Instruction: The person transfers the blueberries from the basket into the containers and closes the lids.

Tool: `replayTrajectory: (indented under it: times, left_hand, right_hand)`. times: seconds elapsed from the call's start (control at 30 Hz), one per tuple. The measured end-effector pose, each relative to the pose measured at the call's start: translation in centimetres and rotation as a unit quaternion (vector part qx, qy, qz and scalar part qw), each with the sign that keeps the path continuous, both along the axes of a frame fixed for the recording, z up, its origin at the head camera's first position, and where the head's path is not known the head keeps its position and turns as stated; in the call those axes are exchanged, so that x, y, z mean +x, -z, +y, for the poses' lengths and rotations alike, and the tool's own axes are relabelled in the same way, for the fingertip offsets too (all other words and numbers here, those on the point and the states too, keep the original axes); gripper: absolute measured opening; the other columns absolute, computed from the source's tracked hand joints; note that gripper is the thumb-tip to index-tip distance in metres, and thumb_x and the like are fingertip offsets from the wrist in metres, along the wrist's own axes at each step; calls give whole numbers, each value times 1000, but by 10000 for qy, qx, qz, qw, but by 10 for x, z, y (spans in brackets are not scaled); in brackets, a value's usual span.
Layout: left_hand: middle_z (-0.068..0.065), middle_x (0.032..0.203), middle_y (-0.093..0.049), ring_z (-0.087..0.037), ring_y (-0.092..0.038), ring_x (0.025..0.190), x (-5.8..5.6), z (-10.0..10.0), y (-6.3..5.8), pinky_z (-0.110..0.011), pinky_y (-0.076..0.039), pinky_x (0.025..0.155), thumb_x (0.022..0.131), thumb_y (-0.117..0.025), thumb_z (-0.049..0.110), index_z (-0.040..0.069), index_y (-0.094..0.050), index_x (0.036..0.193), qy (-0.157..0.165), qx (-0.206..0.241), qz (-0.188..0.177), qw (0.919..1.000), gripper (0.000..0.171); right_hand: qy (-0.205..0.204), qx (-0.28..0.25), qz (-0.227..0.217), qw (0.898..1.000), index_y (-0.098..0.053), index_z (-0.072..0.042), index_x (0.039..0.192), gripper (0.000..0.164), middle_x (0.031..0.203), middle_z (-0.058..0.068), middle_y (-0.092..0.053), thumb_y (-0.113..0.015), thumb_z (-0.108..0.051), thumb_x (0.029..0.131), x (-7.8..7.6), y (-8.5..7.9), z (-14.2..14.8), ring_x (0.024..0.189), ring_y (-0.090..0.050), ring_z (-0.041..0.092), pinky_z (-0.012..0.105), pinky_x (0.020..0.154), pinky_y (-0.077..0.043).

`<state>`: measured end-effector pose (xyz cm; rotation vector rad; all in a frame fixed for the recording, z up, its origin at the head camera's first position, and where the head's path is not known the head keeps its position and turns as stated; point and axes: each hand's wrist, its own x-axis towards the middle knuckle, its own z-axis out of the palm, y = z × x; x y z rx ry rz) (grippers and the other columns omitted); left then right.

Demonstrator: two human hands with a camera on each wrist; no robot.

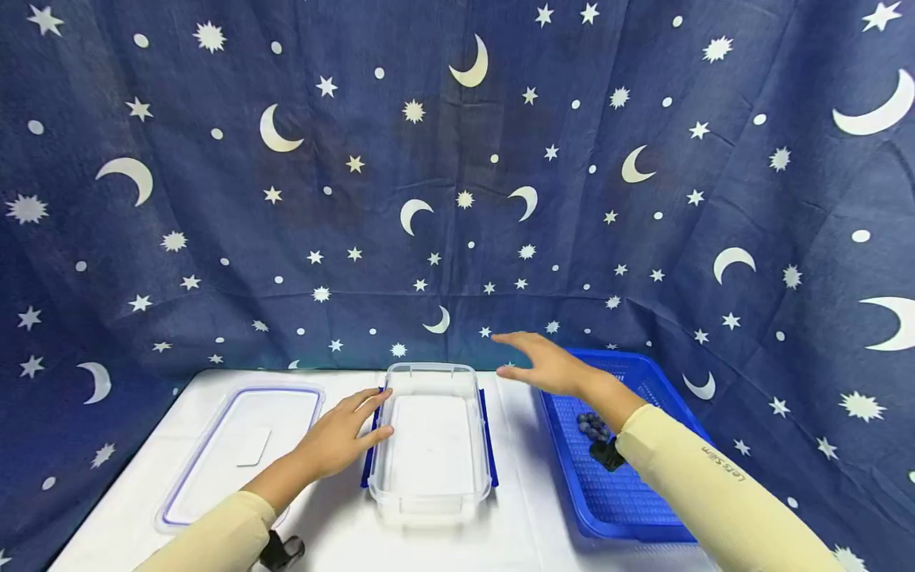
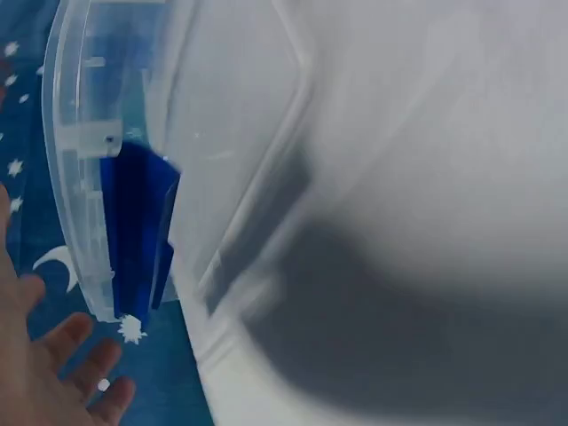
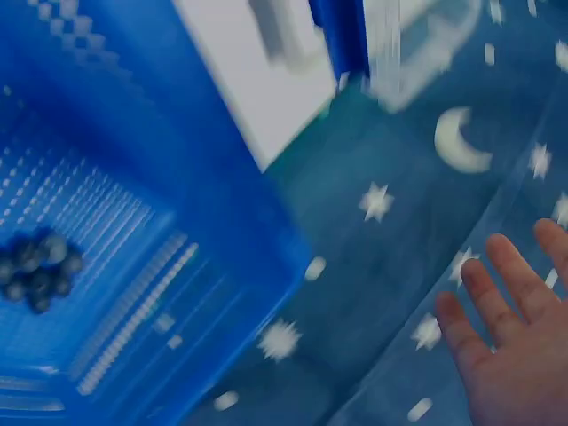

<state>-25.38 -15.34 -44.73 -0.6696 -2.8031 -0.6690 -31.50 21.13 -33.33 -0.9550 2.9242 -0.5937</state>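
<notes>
A clear plastic food container [image 1: 429, 445] with blue side latches stands uncovered on the white table. My left hand [image 1: 343, 433] is at its left side, fingers spread and relaxed around the rim, gripping nothing. In the left wrist view a blue latch [image 2: 140, 231] hangs folded down beside the fingers. My right hand [image 1: 546, 365] hovers in the air between the container and the blue basket [image 1: 565, 469], fingers extended and holding nothing. Inside the basket lies a small cluster of blueberries or dark grapes [image 1: 593, 427], also seen as dark round fruit [image 3: 40, 268] in the right wrist view.
To the left, a clear lid [image 1: 207, 469] with a blue-edged seal lies flat on the white table [image 1: 336, 532]. Behind the table hangs a dark blue curtain [image 1: 357, 214] printed with moons and stars. The basket's raised walls stand at the right side.
</notes>
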Motion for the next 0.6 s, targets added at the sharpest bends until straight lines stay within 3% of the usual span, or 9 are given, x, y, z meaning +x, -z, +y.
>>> replayTrajectory:
  times: [0.07,0.17,0.3,0.43,0.6]
  left_hand:
    - [-11,142,-50,-35,-54,123,4,1,6,-58,-49,98,97,-55,50,20,-43,150,-332,481,-160,9982,62]
    - [-10,127,-58,-24,-64,101,9,3,13,-42,-56,81,97,-61,39,14,-50,144,-686,1248,-389,9890,54]
    - [-6,107,-63,-12,-62,71,15,10,18,-25,-52,58,96,-65,26,9,-55,138,-934,2223,-887,9664,46]
    - [-5,98,-64,-10,-56,58,22,16,21,-24,-49,45,95,-67,24,9,-56,136,-1072,2849,-1347,9430,45]
    - [-5,96,-63,-10,-55,55,26,20,25,-27,-50,41,92,-69,24,11,-59,133,-1264,3191,-1463,9278,43]
  right_hand:
    - [415,-240,-53,9988,-44,-14,149,65,146,13,-49,-59,-48,96,-8,-3,17,136,-44,36,58,112,-36]
    - [928,-519,14,9943,-50,-7,142,56,133,19,-58,-61,-38,98,-19,0,44,123,-55,39,56,102,-47]
    - [1375,-722,206,9877,-58,-1,131,41,120,23,-64,-62,-25,98,-28,13,77,109,-61,39,54,92,-52]
    - [1783,-909,170,9796,-60,1,128,38,116,23,-65,-62,-21,97,-29,27,104,105,-61,38,53,86,-54]
    - [2179,-1001,134,9707,-60,5,126,39,110,25,-66,-61,-21,97,-27,47,132,101,-62,40,53,84,-53]
